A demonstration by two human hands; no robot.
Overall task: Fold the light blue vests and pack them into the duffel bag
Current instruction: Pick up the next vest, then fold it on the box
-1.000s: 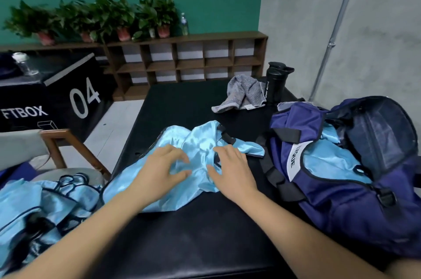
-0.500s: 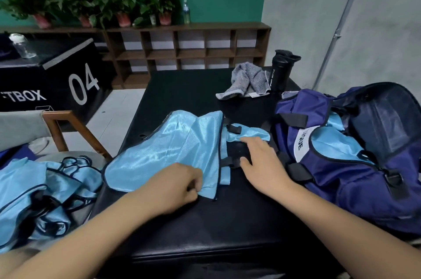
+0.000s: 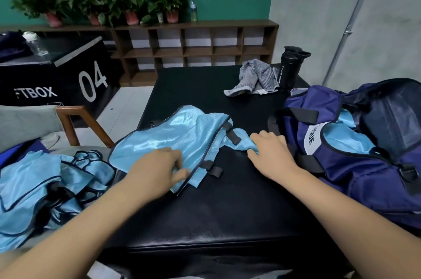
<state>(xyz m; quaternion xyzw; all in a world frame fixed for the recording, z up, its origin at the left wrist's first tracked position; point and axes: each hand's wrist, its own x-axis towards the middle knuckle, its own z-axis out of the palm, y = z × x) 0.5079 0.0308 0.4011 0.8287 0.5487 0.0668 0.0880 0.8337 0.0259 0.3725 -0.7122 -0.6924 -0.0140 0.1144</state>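
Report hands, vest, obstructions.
Left hand pinches light blue vest at hem. Right hand grips its corner beside duffel bag. Vest spread, unfolded. Nothing in the way.

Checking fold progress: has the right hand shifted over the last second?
Yes. The right hand moved right, toward the navy fabric duffel bag, and now pinches a corner of the shiny light blue vest.

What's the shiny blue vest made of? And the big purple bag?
The vest looks like thin, glossy synthetic mesh, probably polyester: it catches the light, shows a fine weave and crumples softly. The bag looks like matte woven nylon or something similar, with flat black webbing straps.
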